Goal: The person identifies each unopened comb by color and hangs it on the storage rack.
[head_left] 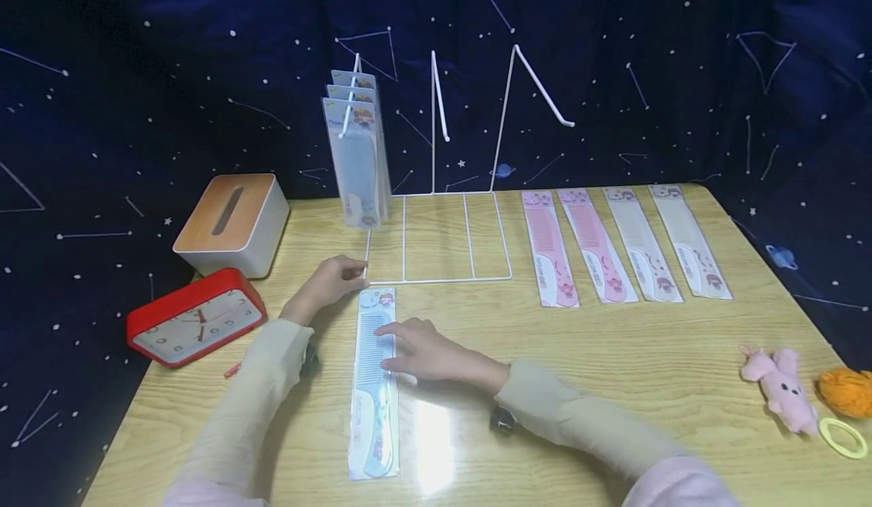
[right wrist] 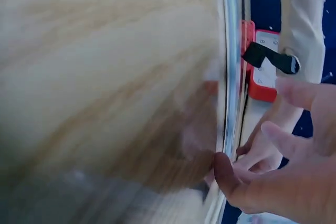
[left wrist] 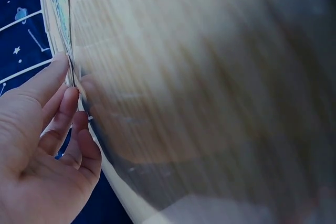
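Note:
A packaged blue comb (head_left: 373, 424) lies lengthwise on the table in front of the white wire display rack (head_left: 443, 281). My left hand (head_left: 332, 281) has its thumb and fingertips at the rack's front-left corner, seeming to pinch the wire, close to the top of the comb package. With thumb and forefinger spread, my right hand (head_left: 431, 349) reaches over the package's right edge; whether the fingertips touch it I cannot tell. Several similar packages (head_left: 356, 166) hang on the rack's left hook. Both wrist views see the table at a grazing angle, so the contacts are partly hidden.
Pink comb packages (head_left: 550, 250) and pale ones (head_left: 643, 246) lie in a row right of the rack. A tissue box (head_left: 266, 227) and a red clock (head_left: 197, 318) stand left. A pink plush toy (head_left: 783, 390), orange yarn (head_left: 848, 392) and yellow ring (head_left: 843, 439) lie right.

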Motion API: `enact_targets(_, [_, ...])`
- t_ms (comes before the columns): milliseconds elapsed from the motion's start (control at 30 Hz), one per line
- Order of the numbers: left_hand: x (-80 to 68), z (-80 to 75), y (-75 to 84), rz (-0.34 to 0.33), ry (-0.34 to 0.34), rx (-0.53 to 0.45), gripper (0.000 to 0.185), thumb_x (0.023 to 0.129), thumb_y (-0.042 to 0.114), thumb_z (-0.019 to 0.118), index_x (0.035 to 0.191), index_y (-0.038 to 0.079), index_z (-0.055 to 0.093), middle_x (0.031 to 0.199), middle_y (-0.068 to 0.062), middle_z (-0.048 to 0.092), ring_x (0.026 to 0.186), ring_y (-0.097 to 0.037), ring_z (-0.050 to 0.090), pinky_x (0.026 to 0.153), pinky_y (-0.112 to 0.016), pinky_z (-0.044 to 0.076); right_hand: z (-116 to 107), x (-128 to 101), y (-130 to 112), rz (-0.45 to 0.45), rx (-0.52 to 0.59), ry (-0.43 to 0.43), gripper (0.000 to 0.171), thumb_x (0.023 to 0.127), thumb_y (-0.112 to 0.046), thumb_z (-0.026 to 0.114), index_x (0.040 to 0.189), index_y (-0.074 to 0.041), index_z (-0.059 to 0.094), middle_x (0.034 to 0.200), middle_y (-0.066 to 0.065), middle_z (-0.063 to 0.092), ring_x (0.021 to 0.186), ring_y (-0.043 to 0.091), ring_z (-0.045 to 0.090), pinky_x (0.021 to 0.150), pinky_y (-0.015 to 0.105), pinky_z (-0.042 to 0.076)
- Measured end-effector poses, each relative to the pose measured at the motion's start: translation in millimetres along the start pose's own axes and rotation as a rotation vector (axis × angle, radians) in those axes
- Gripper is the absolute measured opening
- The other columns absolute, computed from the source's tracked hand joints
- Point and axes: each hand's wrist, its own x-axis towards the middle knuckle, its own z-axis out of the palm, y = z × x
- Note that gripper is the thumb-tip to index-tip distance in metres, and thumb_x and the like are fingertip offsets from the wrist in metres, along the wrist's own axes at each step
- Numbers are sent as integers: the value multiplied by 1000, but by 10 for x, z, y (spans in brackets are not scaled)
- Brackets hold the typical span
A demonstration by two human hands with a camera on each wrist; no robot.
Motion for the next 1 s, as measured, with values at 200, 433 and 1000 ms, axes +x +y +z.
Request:
enact_targets(200, [-5,4,8,6,5,6,46,91,17,64,131,-3,52,117,-20,59,112,-36,54,102,-50,42,154,40,-88,19,-270,-63,55,92,-44,57,142,-22,46,151,31,15,117,32,36,96,50,40])
enact_targets(433, [-6,14,18,12,6,-12,46,90,16,65,131,-3,53,115,-20,59,110,-35,54,102,-49,42,163,-14,-112,76,-351,-35,55,89,-51,59,134,-20,55,149,33,20,118,33,37,97,46,40])
enact_targets(1000, [4,-10,6,4,-6,-36,47,91,16,64,132,-4,52,119,-20,58,113,-35,54,102,-46,43,-1,-257,93,178,-160,105,64,66,-19,85,123,-9,58,143,32,28,106,37,36,76,42,49])
